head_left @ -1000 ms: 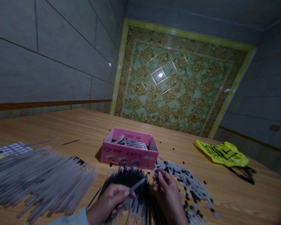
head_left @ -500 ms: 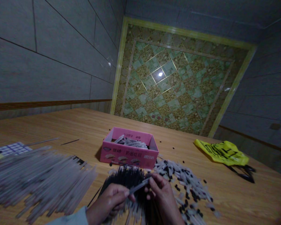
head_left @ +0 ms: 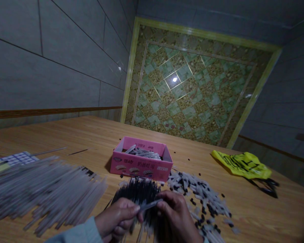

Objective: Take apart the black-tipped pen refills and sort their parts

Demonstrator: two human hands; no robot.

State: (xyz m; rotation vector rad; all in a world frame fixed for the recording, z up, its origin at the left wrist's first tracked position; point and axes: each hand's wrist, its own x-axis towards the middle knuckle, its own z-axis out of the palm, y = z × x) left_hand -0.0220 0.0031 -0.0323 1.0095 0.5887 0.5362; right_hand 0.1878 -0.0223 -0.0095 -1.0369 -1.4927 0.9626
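Observation:
Between my two hands is a short, thin translucent tube, tilted up to the right. My left hand pinches its lower end between thumb and forefinger. At the upper end, the fingertips of my right hand are closed on the tube. Behind and beneath the hands lies a dense bundle of thin black sticks, with pale ends toward me. A pink box stands just beyond, holding many pale tubes with dark tips. Right of my right hand, small translucent sleeves and black caps are scattered.
On the left, a wide heap of long translucent tubes covers the wooden table, partly over a blue-checked cloth. A yellow bag with black handles lies at the right. Walls stand at the left and back.
My right hand has tipped slightly lower and its fingers have closed further over the tube's end. My left hand keeps its pinch. The view has shifted slightly.

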